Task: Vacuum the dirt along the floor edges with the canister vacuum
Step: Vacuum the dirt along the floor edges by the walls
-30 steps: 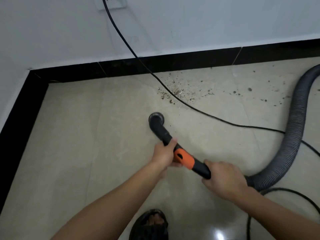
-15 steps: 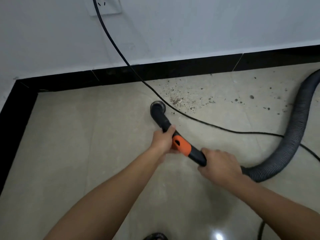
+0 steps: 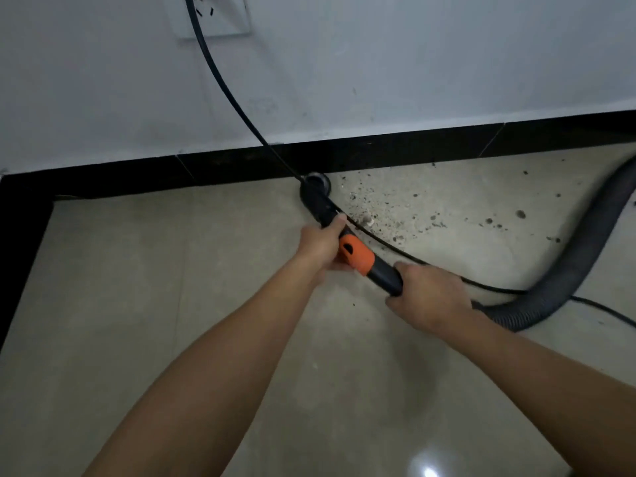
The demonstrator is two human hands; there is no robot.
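Black plastic forms the vacuum nozzle, whose round mouth sits on the floor right against the dark baseboard. Both hands are wrapped around the wand: the left hand is closed on the black tube just ahead of the orange collar, and the right hand is closed on the tube behind the collar, where the grey ribbed hose joins and curves off to the right. The dirt (dark specks and crumbs, with one pale bit among them) is scattered on the tiles just right of the nozzle, along the baseboard. A black power cord drops from the wall outlet, crosses the nozzle and trails away across the floor beside the wand.
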